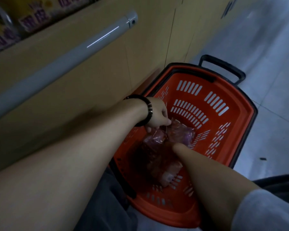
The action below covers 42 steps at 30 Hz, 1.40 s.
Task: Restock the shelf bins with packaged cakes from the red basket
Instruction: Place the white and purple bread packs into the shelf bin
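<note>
I am looking down into the red basket (237,112) on the floor, at four o'clock from the shelf front. My left hand (157,114), a dark beaded bracelet (147,110) at the wrist, is pinching the clear wrapper of a packaged cake (180,132) near the basket's middle — more wrapped cakes (165,167) are lying at six o'clock below it. My right hand is hidden past the forearm (207,172), so I cannot tell its state. The purple packs (33,20) at eleven o'clock are carrying print too blurred to read. The basket's far half is lying bare — open room there.
</note>
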Each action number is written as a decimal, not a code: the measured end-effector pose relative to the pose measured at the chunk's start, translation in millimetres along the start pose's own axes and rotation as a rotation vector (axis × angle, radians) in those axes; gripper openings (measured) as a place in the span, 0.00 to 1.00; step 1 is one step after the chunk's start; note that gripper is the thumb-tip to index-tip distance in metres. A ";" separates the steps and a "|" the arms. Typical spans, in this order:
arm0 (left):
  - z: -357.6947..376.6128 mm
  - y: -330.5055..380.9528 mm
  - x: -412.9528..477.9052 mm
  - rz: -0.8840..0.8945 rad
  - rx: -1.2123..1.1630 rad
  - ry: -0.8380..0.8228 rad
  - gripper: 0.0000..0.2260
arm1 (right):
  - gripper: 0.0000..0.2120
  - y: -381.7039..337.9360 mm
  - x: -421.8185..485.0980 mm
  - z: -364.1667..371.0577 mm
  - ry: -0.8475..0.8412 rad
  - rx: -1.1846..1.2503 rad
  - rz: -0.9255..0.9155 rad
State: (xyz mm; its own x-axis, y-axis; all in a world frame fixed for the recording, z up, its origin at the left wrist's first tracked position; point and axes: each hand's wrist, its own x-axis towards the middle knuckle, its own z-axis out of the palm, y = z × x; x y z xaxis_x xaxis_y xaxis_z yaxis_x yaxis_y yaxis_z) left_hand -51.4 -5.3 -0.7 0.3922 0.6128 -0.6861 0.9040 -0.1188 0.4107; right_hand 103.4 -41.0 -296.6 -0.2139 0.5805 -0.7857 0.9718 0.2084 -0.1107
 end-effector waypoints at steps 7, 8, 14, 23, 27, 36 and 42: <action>-7.5 -19.9 -7.4 -0.101 -0.057 -0.009 0.14 | 0.26 -20.5 -102.0 -101.2 -0.128 -0.106 -0.175; -7.6 -22.9 -8.8 -0.121 -0.064 -0.012 0.14 | 0.22 -17.5 -115.5 -115.2 -0.110 -0.112 -0.191; -10.6 -35.4 -31.0 -0.299 -0.386 -0.104 0.25 | 0.18 -3.4 -230.4 -189.4 0.389 -0.062 -0.420; -35.1 -38.3 -84.5 -0.048 -1.277 -0.306 0.52 | 0.04 5.4 -311.3 -197.4 1.465 0.104 -0.672; -32.5 -16.9 -92.1 0.367 -1.455 -0.415 0.51 | 0.13 -7.8 -320.5 -202.0 1.740 0.010 -0.712; -35.6 9.5 -98.4 0.630 -1.642 0.271 0.16 | 0.29 -4.9 -324.4 -203.9 1.488 0.108 -0.699; -28.6 0.2 -80.1 0.597 -1.500 0.394 0.30 | 0.27 7.3 -314.7 -207.2 1.058 1.275 -0.538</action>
State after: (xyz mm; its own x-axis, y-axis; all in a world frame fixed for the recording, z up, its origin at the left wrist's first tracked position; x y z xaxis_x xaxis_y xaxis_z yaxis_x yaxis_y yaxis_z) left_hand -87.5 -32.0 71.5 0.3247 0.9351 -0.1421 -0.3954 0.2707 0.8777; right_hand 157.2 -59.1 75.9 0.0259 0.9894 0.1426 0.1272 0.1382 -0.9822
